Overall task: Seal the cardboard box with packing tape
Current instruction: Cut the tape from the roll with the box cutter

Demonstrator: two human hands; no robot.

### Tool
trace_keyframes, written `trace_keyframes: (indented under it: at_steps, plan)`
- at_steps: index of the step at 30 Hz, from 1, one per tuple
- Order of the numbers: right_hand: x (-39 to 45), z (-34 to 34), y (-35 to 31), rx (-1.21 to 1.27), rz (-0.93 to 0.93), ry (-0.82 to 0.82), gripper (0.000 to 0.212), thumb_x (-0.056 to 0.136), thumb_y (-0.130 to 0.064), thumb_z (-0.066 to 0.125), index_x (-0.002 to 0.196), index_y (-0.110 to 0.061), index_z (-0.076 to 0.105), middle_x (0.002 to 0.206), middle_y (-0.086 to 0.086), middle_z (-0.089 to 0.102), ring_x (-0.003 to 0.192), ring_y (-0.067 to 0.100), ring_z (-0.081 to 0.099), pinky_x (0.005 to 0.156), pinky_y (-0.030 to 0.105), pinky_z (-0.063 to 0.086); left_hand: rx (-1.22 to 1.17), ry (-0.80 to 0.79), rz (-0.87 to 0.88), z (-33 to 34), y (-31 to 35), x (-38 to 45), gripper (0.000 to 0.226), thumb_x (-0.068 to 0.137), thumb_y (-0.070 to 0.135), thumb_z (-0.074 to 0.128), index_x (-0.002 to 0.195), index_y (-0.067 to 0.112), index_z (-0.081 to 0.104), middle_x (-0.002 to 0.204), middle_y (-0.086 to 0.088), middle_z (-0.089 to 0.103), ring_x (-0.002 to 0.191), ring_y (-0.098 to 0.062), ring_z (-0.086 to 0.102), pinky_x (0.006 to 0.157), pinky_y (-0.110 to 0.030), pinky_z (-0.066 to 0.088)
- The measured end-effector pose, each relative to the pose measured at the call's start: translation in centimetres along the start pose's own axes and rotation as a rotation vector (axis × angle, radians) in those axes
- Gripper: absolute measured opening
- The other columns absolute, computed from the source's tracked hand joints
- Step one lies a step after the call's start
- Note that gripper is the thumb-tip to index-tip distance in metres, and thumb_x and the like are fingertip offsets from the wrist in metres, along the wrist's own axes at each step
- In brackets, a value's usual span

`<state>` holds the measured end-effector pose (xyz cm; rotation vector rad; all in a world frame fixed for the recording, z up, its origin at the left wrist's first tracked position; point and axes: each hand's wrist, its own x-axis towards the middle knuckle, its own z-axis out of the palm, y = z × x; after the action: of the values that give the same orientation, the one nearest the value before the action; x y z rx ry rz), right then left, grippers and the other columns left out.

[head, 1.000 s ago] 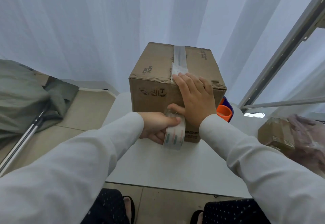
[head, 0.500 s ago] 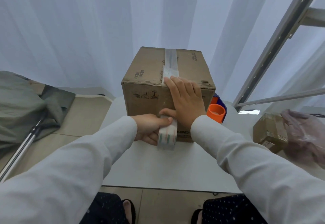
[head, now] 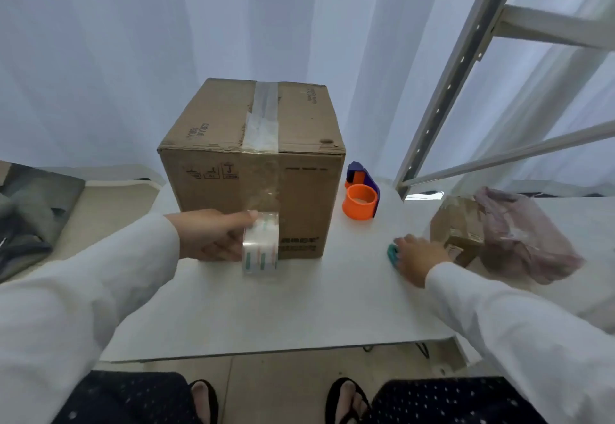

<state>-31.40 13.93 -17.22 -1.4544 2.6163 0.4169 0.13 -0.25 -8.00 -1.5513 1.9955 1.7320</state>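
The cardboard box [head: 253,170] stands at the centre of the frame on the white bench [head: 299,307], a clear strip already running over its top and down the near face. The left hand [head: 213,238] grips the tape roll [head: 260,245] low against that face, fingers wrapped around it. The right hand [head: 416,255], at centre right, covers a small teal object [head: 392,253], possibly a cutter; its fingers are too blurred to judge. With nothing pressing the strip, slack could lift it or wrinkle it.
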Motion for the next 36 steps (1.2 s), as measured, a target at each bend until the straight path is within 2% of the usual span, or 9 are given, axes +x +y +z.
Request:
trace_keyframes:
  at_steps: [3, 6, 12, 15, 19, 22, 25, 29, 36]
  plan:
    - [1.3, 2.1, -0.6, 0.17, 0.072, -0.038, 0.047, 0.094, -0.037, 0.039, 0.135, -0.017, 0.03, 0.133, 0.011, 0.045, 0.116, 0.029, 0.047, 0.095, 0.039, 0.044, 0.03, 0.013, -0.001, -0.2, -0.2, 0.7, 0.046, 0.084, 0.055, 0.049, 0.086, 0.014, 0.071, 0.071, 0.001, 0.076, 0.079, -0.014, 0.067, 0.084, -0.026, 0.049]
    - [2.6, 2.4, -0.7, 0.254, 0.132, -0.02, 0.044, 0.094, -0.027, 0.041, 0.134, -0.013, 0.027, 0.13, 0.016, 0.044, 0.116, 0.031, 0.045, 0.094, 0.04, 0.044, 0.052, 0.004, 0.017, -0.2, -0.4, 1.1, 0.053, 0.081, 0.057, 0.053, 0.094, 0.01, 0.072, 0.086, -0.006, 0.075, 0.085, -0.019, 0.066, 0.085, -0.026, 0.046]
    - [2.6, 0.2, -1.6, 0.481, 0.314, -0.228, 0.048, 0.084, -0.03, 0.064, 0.12, -0.005, 0.045, 0.111, 0.013, 0.055, 0.1, 0.025, 0.054, 0.089, 0.033, 0.046, 0.077, 0.003, 0.054, -0.5, -0.2, 0.6, 0.053, 0.083, 0.055, 0.051, 0.102, 0.01, 0.07, 0.101, -0.009, 0.074, 0.097, -0.023, 0.067, 0.099, -0.035, 0.043]
    - [1.8, -0.5, -3.3, 0.771, 0.373, -0.268, 0.041, 0.089, -0.028, 0.057, 0.12, -0.003, 0.046, 0.105, 0.015, 0.053, 0.091, 0.026, 0.054, 0.086, 0.037, 0.05, 0.109, 0.012, 0.069, -0.3, 0.1, 0.1, 0.05, 0.086, 0.053, 0.048, 0.103, 0.011, 0.069, 0.097, -0.005, 0.074, 0.085, -0.013, 0.067, 0.085, -0.027, 0.044]
    - [1.1, -5.0, -5.4, 1.515, 0.41, 0.019, 0.036, 0.09, -0.017, 0.057, 0.12, -0.006, 0.042, 0.11, 0.019, 0.057, 0.087, 0.027, 0.06, 0.068, 0.038, 0.055, 0.103, 0.027, 0.1, 0.1, 0.5, -0.6, 0.041, 0.09, 0.045, 0.046, 0.098, 0.011, 0.068, 0.087, -0.001, 0.072, 0.079, -0.01, 0.066, 0.072, -0.018, 0.044]
    - [0.2, -10.0, -5.8, 1.591, 0.277, 0.333, 0.029, 0.089, -0.024, 0.056, 0.113, -0.012, 0.046, 0.104, 0.013, 0.061, 0.083, 0.021, 0.061, 0.075, 0.033, 0.054, 0.08, 0.039, 0.134, 0.5, 0.8, -0.8, 0.031, 0.092, 0.037, 0.046, 0.087, 0.013, 0.065, 0.075, 0.002, 0.068, 0.07, -0.01, 0.063, 0.07, -0.022, 0.045]
    - [-2.1, -14.7, -6.0, 1.731, 0.144, 0.498, 0.018, 0.091, -0.011, 0.04, 0.108, -0.017, 0.043, 0.09, 0.006, 0.061, 0.071, 0.013, 0.057, 0.064, 0.022, 0.049, 0.071, 0.063, 0.143, 0.6, 0.8, -0.7, 0.031, 0.091, 0.034, 0.049, 0.087, 0.008, 0.065, 0.07, -0.001, 0.066, 0.061, -0.012, 0.059, 0.06, -0.023, 0.042]
    - [-5.5, -17.3, -7.8, 1.419, -0.162, 0.693, 0.026, 0.097, -0.015, 0.035, 0.123, -0.014, 0.041, 0.098, -0.004, 0.059, 0.082, 0.007, 0.059, 0.068, 0.012, 0.049, -0.063, 0.074, 0.097, 0.6, 0.9, -0.4, 0.026, 0.088, 0.029, 0.052, 0.088, 0.005, 0.062, 0.077, -0.007, 0.067, 0.071, -0.019, 0.062, 0.067, -0.026, 0.05]
    - [-6.5, -14.1, -12.8, 0.949, -0.63, 0.374, 0.021, 0.094, -0.021, 0.046, 0.114, -0.022, 0.038, 0.106, -0.001, 0.065, 0.084, 0.007, 0.064, 0.078, 0.02, 0.051, -0.301, -0.021, 0.028, 1.2, 0.9, 0.5, 0.023, 0.085, 0.03, 0.058, 0.097, 0.011, 0.059, 0.094, -0.011, 0.066, 0.083, -0.022, 0.064, 0.072, -0.028, 0.053]
